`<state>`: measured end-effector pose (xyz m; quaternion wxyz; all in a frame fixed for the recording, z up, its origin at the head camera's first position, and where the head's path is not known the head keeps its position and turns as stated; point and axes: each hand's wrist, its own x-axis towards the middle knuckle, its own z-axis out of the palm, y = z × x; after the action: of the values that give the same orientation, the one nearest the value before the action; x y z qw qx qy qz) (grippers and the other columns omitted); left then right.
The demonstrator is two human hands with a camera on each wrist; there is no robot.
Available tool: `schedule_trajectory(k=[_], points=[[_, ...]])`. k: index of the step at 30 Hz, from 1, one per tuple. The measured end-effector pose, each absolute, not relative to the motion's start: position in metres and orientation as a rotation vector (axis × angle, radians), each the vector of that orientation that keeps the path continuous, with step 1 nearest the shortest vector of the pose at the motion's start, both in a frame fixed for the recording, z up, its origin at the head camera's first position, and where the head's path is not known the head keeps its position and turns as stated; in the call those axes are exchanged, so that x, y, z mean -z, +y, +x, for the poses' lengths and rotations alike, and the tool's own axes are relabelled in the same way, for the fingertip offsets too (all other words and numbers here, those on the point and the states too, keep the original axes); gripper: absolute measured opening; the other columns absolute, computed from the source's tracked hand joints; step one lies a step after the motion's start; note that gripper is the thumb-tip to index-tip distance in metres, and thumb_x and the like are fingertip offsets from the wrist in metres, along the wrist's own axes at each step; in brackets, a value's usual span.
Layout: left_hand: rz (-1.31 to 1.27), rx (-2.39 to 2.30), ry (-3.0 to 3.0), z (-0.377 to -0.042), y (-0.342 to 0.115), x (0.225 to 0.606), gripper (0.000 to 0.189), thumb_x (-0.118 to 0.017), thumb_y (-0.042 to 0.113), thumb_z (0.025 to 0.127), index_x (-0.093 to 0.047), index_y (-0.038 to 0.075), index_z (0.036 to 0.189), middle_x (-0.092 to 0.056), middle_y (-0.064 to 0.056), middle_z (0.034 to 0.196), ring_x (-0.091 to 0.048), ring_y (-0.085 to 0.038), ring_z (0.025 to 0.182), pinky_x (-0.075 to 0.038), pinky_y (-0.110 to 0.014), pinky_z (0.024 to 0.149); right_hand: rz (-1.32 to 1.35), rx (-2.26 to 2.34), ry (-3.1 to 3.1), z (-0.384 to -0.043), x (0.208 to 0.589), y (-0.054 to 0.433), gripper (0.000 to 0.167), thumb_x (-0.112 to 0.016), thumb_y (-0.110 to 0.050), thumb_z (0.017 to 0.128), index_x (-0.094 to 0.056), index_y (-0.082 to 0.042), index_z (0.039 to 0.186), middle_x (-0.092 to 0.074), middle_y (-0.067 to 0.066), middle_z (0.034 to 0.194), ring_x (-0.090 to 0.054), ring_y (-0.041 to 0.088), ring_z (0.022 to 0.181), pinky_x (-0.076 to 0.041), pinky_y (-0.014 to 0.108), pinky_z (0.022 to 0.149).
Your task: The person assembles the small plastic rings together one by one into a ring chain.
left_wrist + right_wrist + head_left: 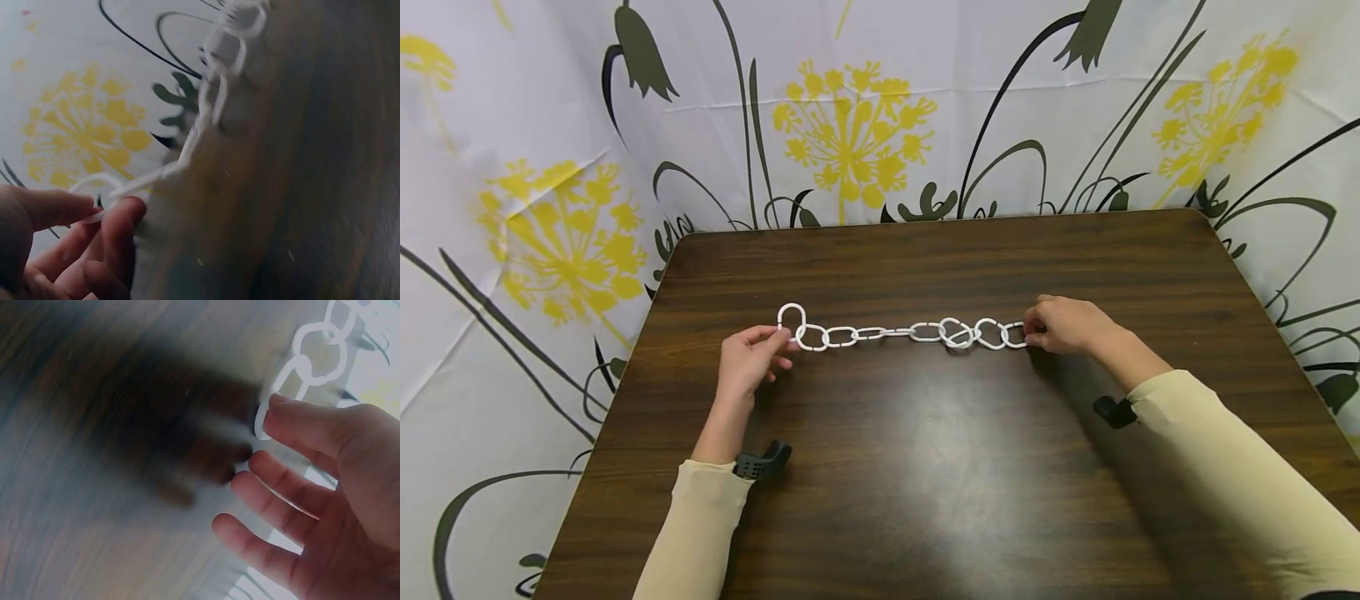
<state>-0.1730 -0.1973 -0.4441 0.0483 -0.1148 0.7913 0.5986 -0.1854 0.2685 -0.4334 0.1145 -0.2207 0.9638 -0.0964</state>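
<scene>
A white chain of linked plastic-looking rings (897,332) stretches left to right between both hands. My left hand (748,362) pinches a link near the left end between thumb and finger; the left wrist view shows the pinched link (99,217) partly hidden by the fingertips. Above that hand, one loose ring (792,306) sticks up from the row. At the other end, my right hand (1067,323) grips the last link. In the right wrist view the thumb presses on this end link (260,425), while the other fingers spread below it. Toward the right, several rings overlap.
The chain is over a dark wood-grain table (925,467) with rounded back corners. Behind and beside it hangs a white curtain (700,125) printed with yellow and grey-green flowers. Black wrist-worn devices (763,461) sit at both cream sleeves (700,525).
</scene>
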Motion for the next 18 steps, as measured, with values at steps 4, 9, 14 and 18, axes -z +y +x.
schedule_trajectory(k=[4,9,14,18], points=[[-0.333,-1.617,2.513,-0.176,-0.201,0.451,0.032,-0.065,0.027,0.095,-0.068,-0.001,0.112,-0.073,0.002,0.076,-0.062,-0.010,0.054,-0.040,-0.024,0.044,-0.600,0.256,2.830,-0.187,0.430,0.278,0.006,-0.071,-0.021,0.088,-0.067,-0.019,0.084,-0.053,0.001,0.087,-0.051,0.019,0.077,-0.045,0.042,0.064],[-0.293,-1.381,2.626,-0.178,-0.203,0.454,0.030,-0.066,0.029,0.093,-0.072,0.001,0.101,-0.071,-0.001,0.070,-0.061,-0.014,0.054,-0.041,-0.026,0.046,-0.569,0.220,2.808,-0.189,0.426,0.287,0.008,-0.070,-0.020,0.088,-0.066,-0.018,0.082,-0.055,0.003,0.084,-0.051,0.020,0.075,-0.045,0.043,0.064],[-0.305,-1.155,2.768,-0.179,-0.207,0.457,0.029,-0.066,0.036,0.092,-0.075,0.008,0.096,-0.071,0.000,0.071,-0.064,-0.015,0.058,-0.045,-0.031,0.058,-0.522,0.157,2.773,-0.192,0.423,0.292,0.007,-0.069,-0.021,0.088,-0.067,-0.017,0.083,-0.059,0.001,0.083,-0.054,0.020,0.075,-0.047,0.045,0.066],[-0.297,-1.022,2.864,-0.181,-0.209,0.459,0.028,-0.066,0.038,0.091,-0.076,0.013,0.098,-0.072,0.002,0.073,-0.063,-0.017,0.062,-0.042,-0.034,0.061,-0.503,0.146,2.753,-0.193,0.423,0.294,0.007,-0.068,-0.021,0.089,-0.067,-0.018,0.083,-0.059,0.001,0.083,-0.053,0.020,0.076,-0.047,0.045,0.067]])
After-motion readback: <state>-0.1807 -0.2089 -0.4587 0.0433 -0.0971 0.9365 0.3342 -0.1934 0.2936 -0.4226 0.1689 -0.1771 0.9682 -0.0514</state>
